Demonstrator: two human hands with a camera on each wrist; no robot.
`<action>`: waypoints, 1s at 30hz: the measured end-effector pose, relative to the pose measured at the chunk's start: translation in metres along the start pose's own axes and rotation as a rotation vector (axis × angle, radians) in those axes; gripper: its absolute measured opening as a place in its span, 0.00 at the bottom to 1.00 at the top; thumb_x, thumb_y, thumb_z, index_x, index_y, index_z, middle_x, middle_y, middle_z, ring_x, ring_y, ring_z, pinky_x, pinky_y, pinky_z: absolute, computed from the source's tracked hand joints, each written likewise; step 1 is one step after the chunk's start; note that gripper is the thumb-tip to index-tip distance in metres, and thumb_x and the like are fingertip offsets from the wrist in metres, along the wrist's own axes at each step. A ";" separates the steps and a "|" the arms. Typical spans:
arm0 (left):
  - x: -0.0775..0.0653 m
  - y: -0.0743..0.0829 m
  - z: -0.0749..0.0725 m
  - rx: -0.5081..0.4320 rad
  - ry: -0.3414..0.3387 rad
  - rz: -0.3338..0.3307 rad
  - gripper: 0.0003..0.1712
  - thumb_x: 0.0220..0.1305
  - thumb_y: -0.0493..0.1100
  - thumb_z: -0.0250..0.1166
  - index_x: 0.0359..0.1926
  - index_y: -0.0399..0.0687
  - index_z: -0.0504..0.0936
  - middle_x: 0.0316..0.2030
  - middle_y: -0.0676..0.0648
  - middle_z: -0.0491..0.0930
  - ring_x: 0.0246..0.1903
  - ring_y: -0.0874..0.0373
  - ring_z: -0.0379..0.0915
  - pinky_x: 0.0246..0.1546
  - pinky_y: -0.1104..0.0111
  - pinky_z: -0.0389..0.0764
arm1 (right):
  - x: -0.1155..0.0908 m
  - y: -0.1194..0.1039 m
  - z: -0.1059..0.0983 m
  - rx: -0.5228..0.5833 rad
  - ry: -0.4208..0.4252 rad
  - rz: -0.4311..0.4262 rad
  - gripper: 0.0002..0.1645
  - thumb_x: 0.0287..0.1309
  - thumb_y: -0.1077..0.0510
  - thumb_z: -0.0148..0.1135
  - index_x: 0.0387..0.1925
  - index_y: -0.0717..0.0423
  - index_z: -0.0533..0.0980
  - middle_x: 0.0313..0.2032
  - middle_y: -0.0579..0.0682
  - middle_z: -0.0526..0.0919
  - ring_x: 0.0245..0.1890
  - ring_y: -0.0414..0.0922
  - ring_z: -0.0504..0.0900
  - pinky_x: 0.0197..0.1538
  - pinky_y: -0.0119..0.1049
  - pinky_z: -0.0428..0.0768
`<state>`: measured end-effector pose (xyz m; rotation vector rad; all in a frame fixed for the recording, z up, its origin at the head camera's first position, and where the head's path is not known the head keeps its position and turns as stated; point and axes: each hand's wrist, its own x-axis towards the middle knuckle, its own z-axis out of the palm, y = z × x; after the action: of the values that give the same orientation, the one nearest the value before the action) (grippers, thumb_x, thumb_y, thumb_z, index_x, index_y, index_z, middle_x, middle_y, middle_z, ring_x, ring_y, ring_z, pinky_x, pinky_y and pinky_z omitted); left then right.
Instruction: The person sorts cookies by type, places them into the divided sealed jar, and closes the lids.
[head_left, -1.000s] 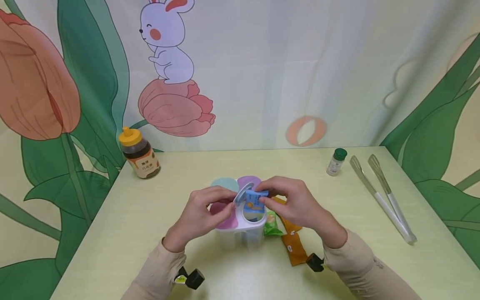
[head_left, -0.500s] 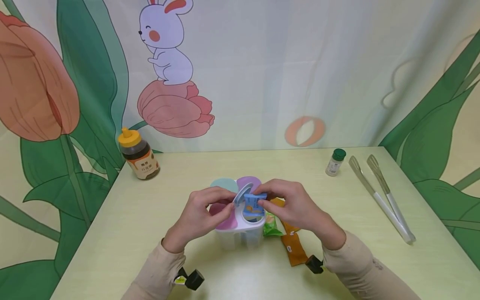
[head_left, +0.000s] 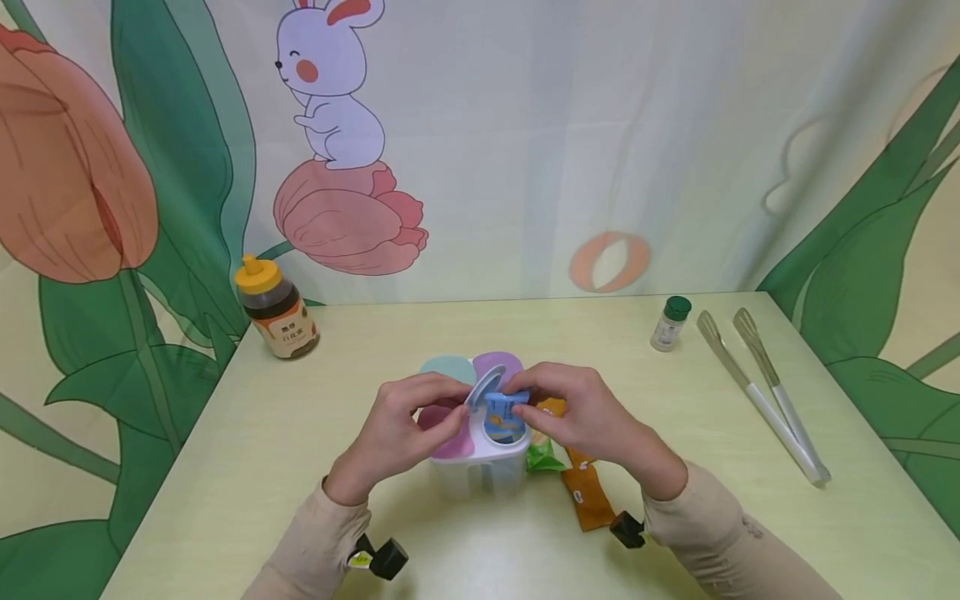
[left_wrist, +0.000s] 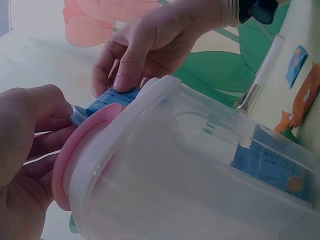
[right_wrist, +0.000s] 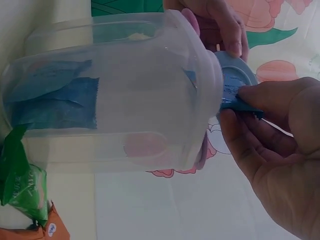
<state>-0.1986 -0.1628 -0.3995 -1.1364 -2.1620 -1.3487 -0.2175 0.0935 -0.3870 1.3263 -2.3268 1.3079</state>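
Right hand at frame centre pinches a blue packet by its top edge, thumb against fingers; narrow grip. Packet sits over the front-right opening of a clear container, and the right wrist view shows a blue corner through the wall just below the rim, so its lower end is inside.

Left hand, left of centre, pinches the edge of a tilted pale-blue lid beside the packet. Other three lids lie flat on the container top: pink lid front left, teal lid back left, purple lid back right.

Right wrist view, left side: more blue packets at the container bottom. Exact count unclear.

Head view, just right of the container: green packet, then orange-brown packets running down toward lower right. Upper right of left wrist view: another blue sachet on the table.

Head view, left: upright yellow-capped bottle. Right: green-capped shaker, with tongs lying beside it.
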 end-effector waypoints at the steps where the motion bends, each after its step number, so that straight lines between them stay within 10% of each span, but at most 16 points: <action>1: 0.000 0.000 0.000 0.000 -0.001 0.002 0.13 0.56 0.29 0.68 0.44 0.39 0.85 0.38 0.46 0.86 0.37 0.58 0.84 0.41 0.71 0.86 | 0.000 0.000 0.000 -0.002 -0.005 0.000 0.13 0.56 0.65 0.68 0.44 0.54 0.81 0.40 0.46 0.85 0.36 0.38 0.83 0.43 0.33 0.86; 20: 0.000 -0.001 0.000 0.014 0.008 0.024 0.14 0.55 0.28 0.68 0.44 0.40 0.85 0.38 0.46 0.86 0.36 0.59 0.84 0.40 0.71 0.86 | -0.003 0.001 0.000 -0.056 0.015 0.017 0.08 0.57 0.62 0.69 0.40 0.52 0.82 0.40 0.44 0.84 0.37 0.38 0.81 0.42 0.35 0.85; 30: 0.000 0.000 0.000 0.012 0.005 0.009 0.14 0.55 0.28 0.68 0.44 0.40 0.85 0.38 0.46 0.86 0.36 0.59 0.84 0.40 0.71 0.86 | -0.003 0.001 0.001 -0.103 -0.118 -0.009 0.06 0.57 0.61 0.68 0.38 0.52 0.84 0.41 0.43 0.82 0.40 0.39 0.78 0.42 0.32 0.84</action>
<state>-0.1985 -0.1629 -0.3997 -1.1361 -2.1557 -1.3311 -0.2167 0.0946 -0.3898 1.4153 -2.4265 1.1186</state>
